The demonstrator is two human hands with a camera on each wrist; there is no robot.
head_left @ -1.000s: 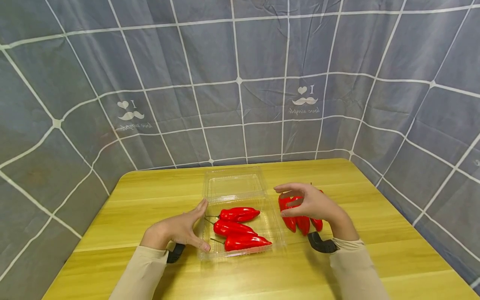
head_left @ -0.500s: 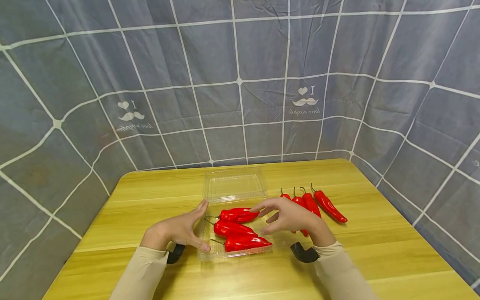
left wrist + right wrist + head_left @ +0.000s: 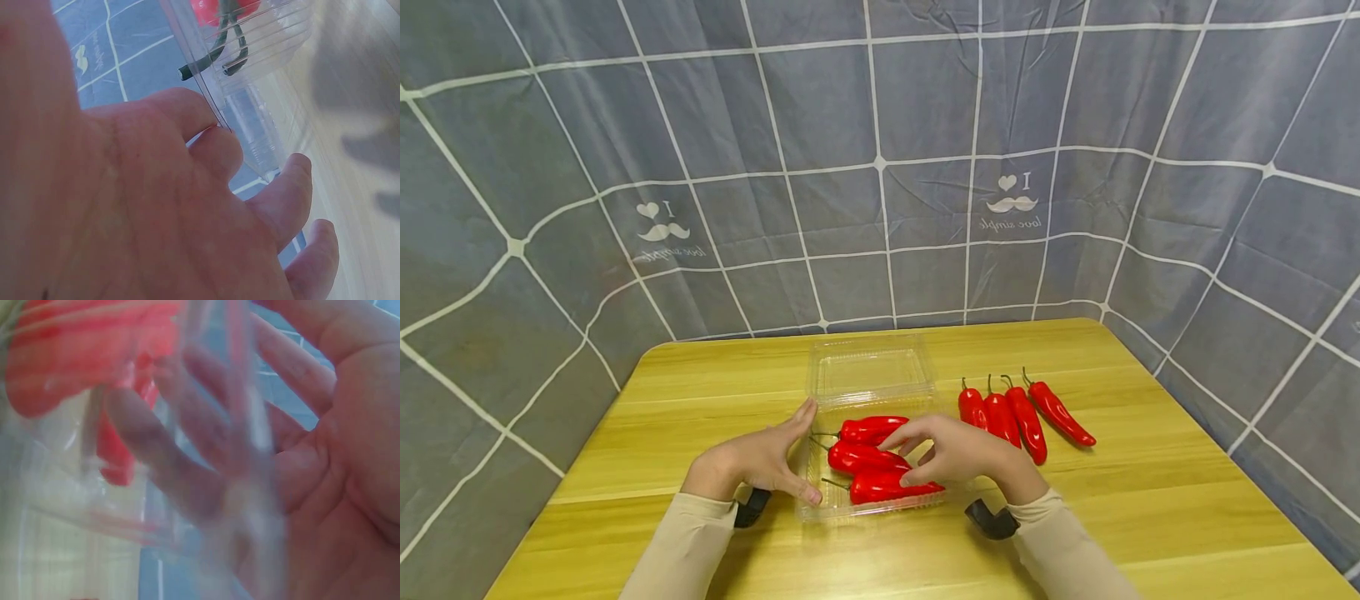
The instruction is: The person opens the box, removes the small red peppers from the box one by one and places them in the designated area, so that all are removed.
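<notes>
Gray grid-print cloth curtain (image 3: 820,108) behind; yellow wood-grain desk (image 3: 700,383) below. On it, clear plastic hinged box (image 3: 880,507), lid open toward the back. Left hand (image 3: 760,458) rests at the box's left edge, fingers spread. Right hand (image 3: 958,450) hangs over the box's right part, fingers apart, bent, nothing pinched (contact with peppers: can't tell).

Three glossy red long peppers (image 3: 850,457) lie in the box, stems left, long axes running left-right, just under and left of the right fingers, right hand nearer their tips. Four matching red peppers (image 3: 1026,421) lie on the desk to the right, stems pointing away.

Versus half a second ago: right hand further left, nearer the front; peppers look unmoved.
</notes>
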